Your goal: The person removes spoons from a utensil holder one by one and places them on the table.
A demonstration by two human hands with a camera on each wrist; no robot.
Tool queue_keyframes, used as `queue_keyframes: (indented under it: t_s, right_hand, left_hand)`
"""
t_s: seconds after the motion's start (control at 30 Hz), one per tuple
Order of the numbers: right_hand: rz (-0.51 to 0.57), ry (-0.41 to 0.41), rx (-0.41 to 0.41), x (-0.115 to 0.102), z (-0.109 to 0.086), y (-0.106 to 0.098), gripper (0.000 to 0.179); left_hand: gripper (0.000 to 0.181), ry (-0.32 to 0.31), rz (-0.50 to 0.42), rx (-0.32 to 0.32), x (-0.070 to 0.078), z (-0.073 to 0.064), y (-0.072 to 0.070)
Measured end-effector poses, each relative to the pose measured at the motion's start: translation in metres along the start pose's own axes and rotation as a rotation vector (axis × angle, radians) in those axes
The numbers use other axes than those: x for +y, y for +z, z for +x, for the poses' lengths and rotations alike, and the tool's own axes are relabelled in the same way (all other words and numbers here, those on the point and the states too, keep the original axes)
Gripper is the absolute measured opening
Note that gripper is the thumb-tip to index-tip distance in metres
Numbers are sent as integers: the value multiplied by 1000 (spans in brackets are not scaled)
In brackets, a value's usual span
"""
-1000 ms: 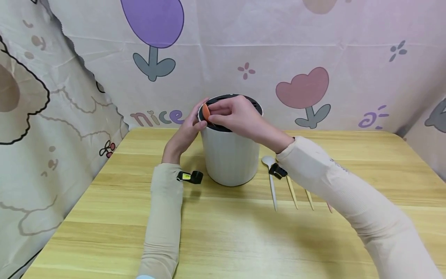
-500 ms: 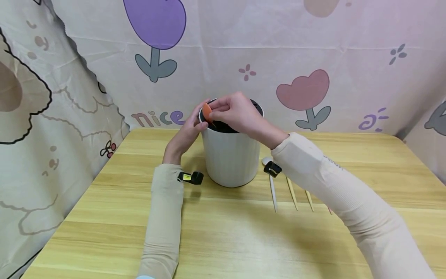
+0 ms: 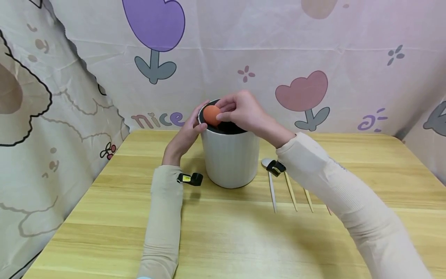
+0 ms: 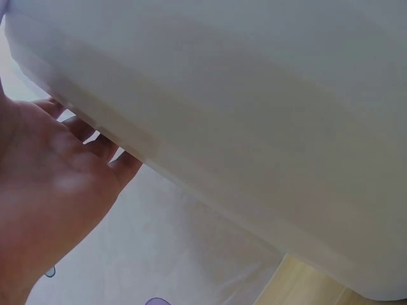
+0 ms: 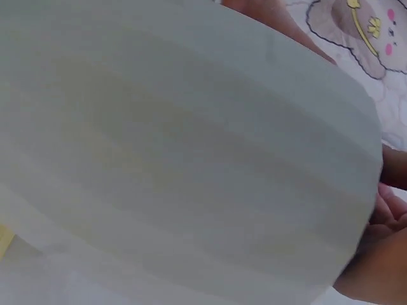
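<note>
A tall white round container [image 3: 230, 162] with a dark top stands upright on the table. My left hand [image 3: 186, 133] holds its left side near the rim, thumb at the front and fingers behind; in the left wrist view, these fingers [image 4: 102, 145] touch the container's side. Over the dark top, my right hand [image 3: 247, 110] pinches an orange spoon [image 3: 211, 114] at its round head. The spoon's head faces me, and its handle is hidden. In the right wrist view the container wall [image 5: 191, 152] fills most of the picture, with part of my right hand [image 5: 378, 260] behind its edge.
Right of the container lie a white spoon [image 3: 271, 190], two yellow handles [image 3: 291, 192] and a pink handle tip [image 3: 329, 210], partly covered by my right sleeve [image 3: 324, 182]. A printed cloth [image 3: 216, 58] hangs behind the wooden table [image 3: 115, 217].
The orange spoon's head has turned from nearly edge-on to facing me and shifted slightly right, with my right hand's fingers. My left hand and the container have stayed in place.
</note>
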State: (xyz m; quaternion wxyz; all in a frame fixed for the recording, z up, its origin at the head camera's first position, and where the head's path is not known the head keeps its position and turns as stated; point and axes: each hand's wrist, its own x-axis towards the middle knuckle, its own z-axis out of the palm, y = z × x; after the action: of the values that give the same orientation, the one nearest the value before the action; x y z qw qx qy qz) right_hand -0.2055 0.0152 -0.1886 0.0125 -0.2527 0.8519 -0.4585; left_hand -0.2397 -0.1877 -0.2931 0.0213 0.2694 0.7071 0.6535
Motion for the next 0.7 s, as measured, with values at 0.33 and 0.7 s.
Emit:
queue_keyframes:
  t_s: [0.33, 0.7]
  right_hand:
    - [84, -38, 78, 3, -7, -16, 19]
    - [147, -49, 119, -13, -19, -34, 19]
  left_hand:
    - [125, 23, -23, -8, 1, -2, -1]
    - [125, 30, -28, -7, 2, -2, 0]
